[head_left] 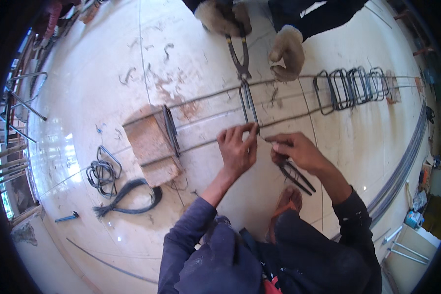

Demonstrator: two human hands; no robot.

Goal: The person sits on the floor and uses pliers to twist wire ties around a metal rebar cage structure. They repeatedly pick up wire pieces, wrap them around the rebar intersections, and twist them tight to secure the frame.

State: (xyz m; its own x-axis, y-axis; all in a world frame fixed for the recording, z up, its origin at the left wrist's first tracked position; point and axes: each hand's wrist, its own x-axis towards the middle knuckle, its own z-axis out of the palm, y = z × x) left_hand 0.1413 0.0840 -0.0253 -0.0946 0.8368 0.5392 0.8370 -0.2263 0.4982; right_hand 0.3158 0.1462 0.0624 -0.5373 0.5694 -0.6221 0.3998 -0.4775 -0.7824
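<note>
My left hand [237,149] is closed, its fingertips pinched at the near corner of a bent steel stirrup [250,105], where it meets the near long rebar. Just to the right, my right hand [301,154] has dark-handled pincers [299,179] tucked in its palm, handles pointing down. Its thumb and forefinger reach toward that corner; any thin wire there is too small to make out. Across from me, a co-worker's gloved hand [223,18] works other pincers [239,61], jaws at the stirrup's far side. The co-worker's other gloved hand [288,53] hovers near the far rebar.
A brick-coloured block [154,142] props the left rebar ends, with stirrups [170,128] beside it. More stirrups [350,88] hang bunched at the right. A tie wire bundle [137,210], loose stirrups [103,174] and a blue-handled tool [67,217] lie left. Long rods [402,166] lie right.
</note>
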